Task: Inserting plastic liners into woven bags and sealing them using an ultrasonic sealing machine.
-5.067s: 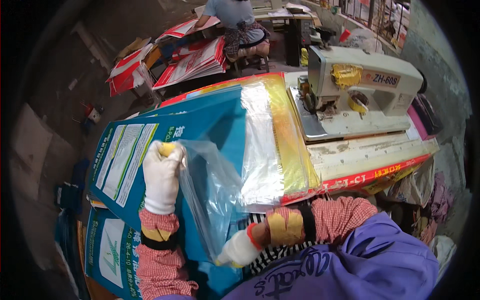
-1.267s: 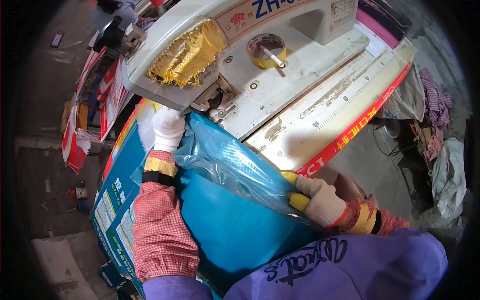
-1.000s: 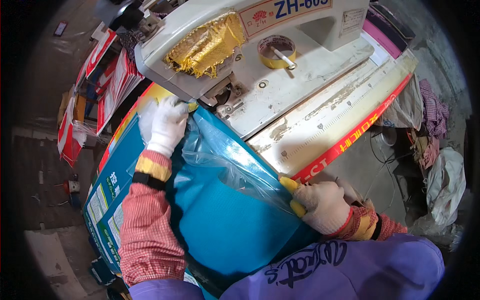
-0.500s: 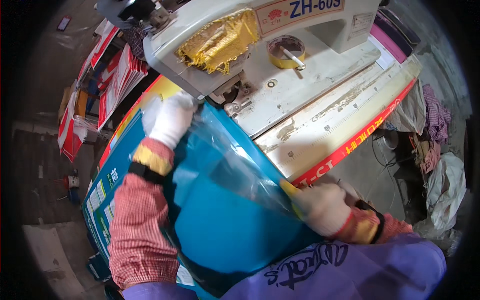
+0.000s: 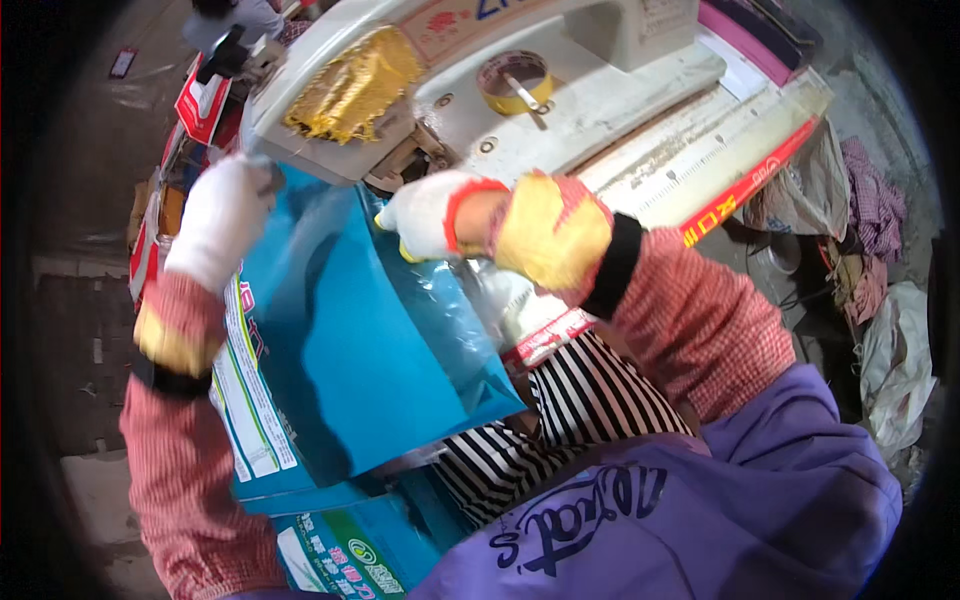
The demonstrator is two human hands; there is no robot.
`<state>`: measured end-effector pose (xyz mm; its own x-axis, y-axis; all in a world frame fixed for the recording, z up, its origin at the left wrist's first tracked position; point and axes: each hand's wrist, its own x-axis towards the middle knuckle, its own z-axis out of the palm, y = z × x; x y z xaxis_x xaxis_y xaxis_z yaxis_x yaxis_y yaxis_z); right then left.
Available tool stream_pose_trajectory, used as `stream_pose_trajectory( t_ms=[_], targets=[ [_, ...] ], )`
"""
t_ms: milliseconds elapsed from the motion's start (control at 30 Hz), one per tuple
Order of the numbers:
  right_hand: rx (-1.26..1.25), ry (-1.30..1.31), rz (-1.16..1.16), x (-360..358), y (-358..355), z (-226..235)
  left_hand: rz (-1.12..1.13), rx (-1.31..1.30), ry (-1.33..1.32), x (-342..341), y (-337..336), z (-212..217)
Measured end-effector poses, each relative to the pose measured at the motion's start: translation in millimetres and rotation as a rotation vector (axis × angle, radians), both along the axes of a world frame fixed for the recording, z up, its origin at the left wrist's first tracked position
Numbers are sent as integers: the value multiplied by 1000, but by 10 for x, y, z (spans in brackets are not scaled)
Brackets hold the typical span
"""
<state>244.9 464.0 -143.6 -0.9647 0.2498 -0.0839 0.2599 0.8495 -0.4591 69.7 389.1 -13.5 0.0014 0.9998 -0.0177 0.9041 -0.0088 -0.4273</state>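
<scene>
A large blue sack (image 5: 340, 340) lies across my lap and the table. Clear plastic film (image 5: 440, 290), which looks like a liner, shows along its right edge. My left hand (image 5: 222, 222), in a white glove and somewhat blurred, is closed at the sack's far left corner. Beside the sewing machine's (image 5: 350, 130) needle area, my right hand (image 5: 435, 215), gloved with yellow fingertips, pinches the sack's far right edge. The sack's edge runs close to the machine head; the exact stitching point is hidden.
A yellow tape roll (image 5: 514, 82) with a white stick rests on the machine bed. Yellow woven cloth (image 5: 355, 85) covers part of the machine head. More blue printed sacks (image 5: 340, 550) lie below. White plastic bags (image 5: 895, 365) and cloths sit at the right.
My right hand has moved from the sack's near right corner up to its edge beside the machine. My left hand has shifted left, and the sack has moved left with it.
</scene>
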Motion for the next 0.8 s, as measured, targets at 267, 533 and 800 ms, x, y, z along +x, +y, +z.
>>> stream_pose_trajectory(
  t_ms=[267,533,800],
  targets=[
    [24,190,-169,630,194,-258,-395,-249,-7,1835,-412,-123],
    [-338,-37,184,-597,307,-776,106,-713,-682,1749,-470,337],
    [-726,584,109,480,-120,-502,-118,-1370,377,2382,-1237,518]
  ],
)
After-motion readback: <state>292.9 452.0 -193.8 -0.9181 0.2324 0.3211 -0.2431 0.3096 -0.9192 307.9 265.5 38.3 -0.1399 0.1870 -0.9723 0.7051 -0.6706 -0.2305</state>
